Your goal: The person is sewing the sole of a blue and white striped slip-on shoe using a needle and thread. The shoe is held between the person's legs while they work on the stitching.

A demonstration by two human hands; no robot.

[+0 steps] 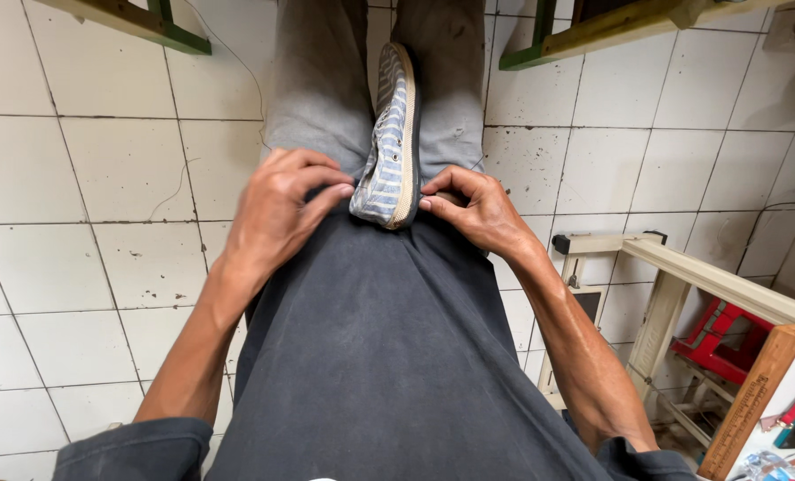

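A blue-and-white striped canvas shoe with a pale rubber sole (389, 147) lies on its side between the person's knees in grey trousers (322, 89), its near end pinched from both sides. The left hand (277, 209) presses curled fingers against the striped upper. The right hand (473, 209) closes fingertips on the sole edge, above the dark apron (380, 356).

shoe (390, 142): we cannot see its opening, pressed between the knees beyond our fingertips | left hand (277, 209): thumb tucked under fingers | right hand (473, 209): fingertips hidden behind the heel | green-edged wooden frames (584, 31): cut by top edge
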